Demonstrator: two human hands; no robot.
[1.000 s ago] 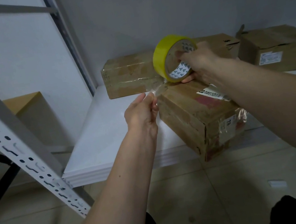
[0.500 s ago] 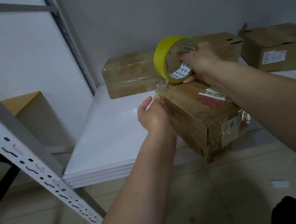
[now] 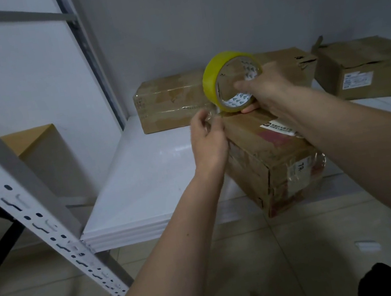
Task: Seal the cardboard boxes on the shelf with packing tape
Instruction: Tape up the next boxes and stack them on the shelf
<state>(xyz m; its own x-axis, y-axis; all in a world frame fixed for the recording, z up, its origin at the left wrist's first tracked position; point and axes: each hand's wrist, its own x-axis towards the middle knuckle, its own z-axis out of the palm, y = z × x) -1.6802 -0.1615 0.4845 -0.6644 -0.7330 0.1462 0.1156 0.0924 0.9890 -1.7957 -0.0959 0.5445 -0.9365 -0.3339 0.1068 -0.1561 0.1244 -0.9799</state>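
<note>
A cardboard box sits at an angle on the white shelf, one corner hanging over the front edge. My right hand grips a yellow roll of packing tape at the box's far top edge, fingers through its core. My left hand is at the box's far left corner and pinches the loose clear end of the tape. Two more cardboard boxes stand behind: a long one against the wall and another at the right.
A perforated white shelf upright slants across the left foreground. A wooden table stands left of the shelf. Tiled floor lies below, with a small white scrap on it.
My left hand dropped against the box's side, then rose to the far top corner at the tape end. The roll stayed at the box's far edge.
</note>
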